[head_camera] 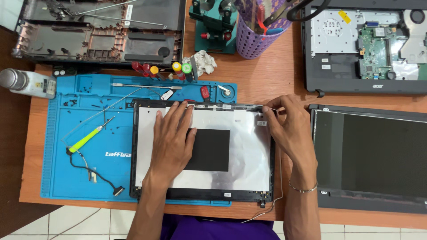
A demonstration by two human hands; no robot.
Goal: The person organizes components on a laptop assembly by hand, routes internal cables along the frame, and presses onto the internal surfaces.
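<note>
A black laptop lid shell (pixel 249 151), lined with silver foil and a black square patch, lies open-side up on a blue work mat (pixel 89 178). My left hand (pixel 171 135) rests flat on the foil, fingers spread toward the lid's top edge. My right hand (pixel 289 126) pinches a thin white wire (pixel 279 178) at the lid's top right corner. That wire runs down the lid's right side and off the table's front edge.
A yellow-green screwdriver (pixel 91 137), a black flat cable (pixel 95 171) and small screws lie on the mat. A loose screen panel (pixel 373 155) sits right. Behind: two opened laptop bases (pixel 98 35) (pixel 364 49), a purple basket (pixel 255 40), a metal bottle (pixel 26 82).
</note>
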